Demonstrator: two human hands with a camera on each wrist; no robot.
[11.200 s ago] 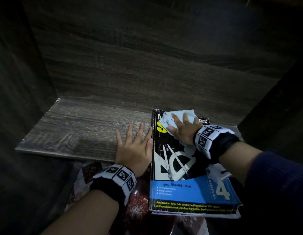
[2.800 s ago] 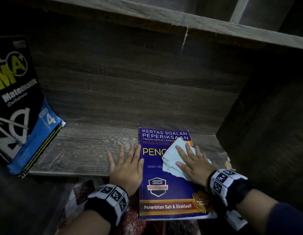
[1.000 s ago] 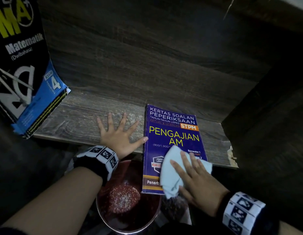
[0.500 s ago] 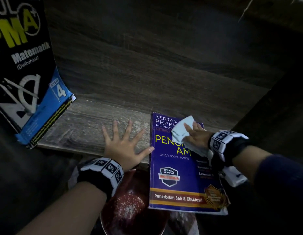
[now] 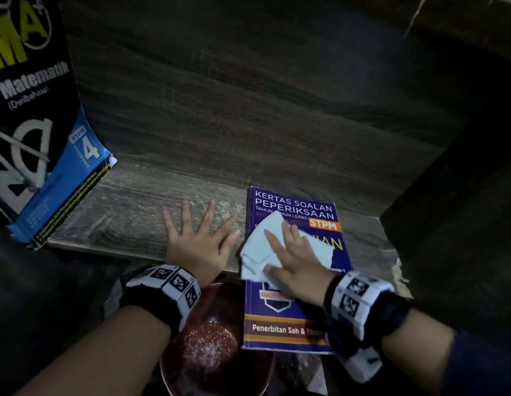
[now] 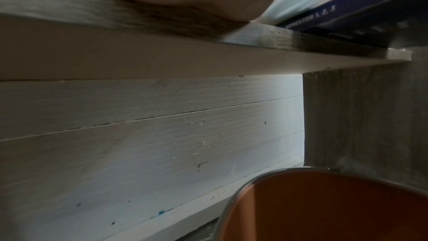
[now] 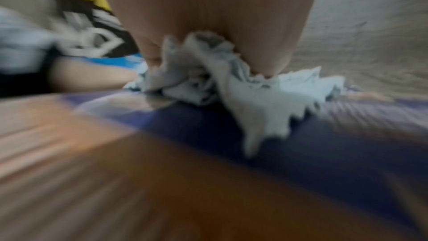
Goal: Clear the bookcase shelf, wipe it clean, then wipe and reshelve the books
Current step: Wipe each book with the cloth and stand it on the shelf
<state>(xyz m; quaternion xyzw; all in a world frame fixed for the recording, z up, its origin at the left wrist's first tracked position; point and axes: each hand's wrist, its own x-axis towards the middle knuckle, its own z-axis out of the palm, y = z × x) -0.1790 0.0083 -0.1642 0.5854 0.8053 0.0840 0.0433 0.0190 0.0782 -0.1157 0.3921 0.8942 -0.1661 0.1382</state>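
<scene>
The purple exam-paper book (image 5: 294, 284) lay flat with its top half on the shelf (image 5: 128, 212) and its lower half hanging out past the front edge, over a round reddish bowl (image 5: 217, 347) below. It looked like a thin glossy paperback: light, somewhat bendy, and probably slick under a wipe, so the overhanging part could dip or slide if pressed hard near the bottom. The safest place to take hold seemed to be the spine along its left edge, or both long sides at once. The right hand (image 5: 297, 264) lay on the cover with fingers straight and spread, pressing a pale blue cloth (image 5: 262, 252) flat against it rather than clutching it; the right wrist view, badly blurred, showed the cloth bunched and soft under the palm, with a ragged edge. The left hand (image 5: 201, 241) rested flat on the bare shelf just beside the book, fingers splayed, holding nothing; whether its thumb touched the spine could not be told. Counted: two books, the purple one and a black-and-blue maths book (image 5: 37, 132) standing tilted against the left wall, well apart from the first; one cloth; one bowl; two hands. The cloth would crumple readily and was best kept pinned under flat fingers.
</scene>
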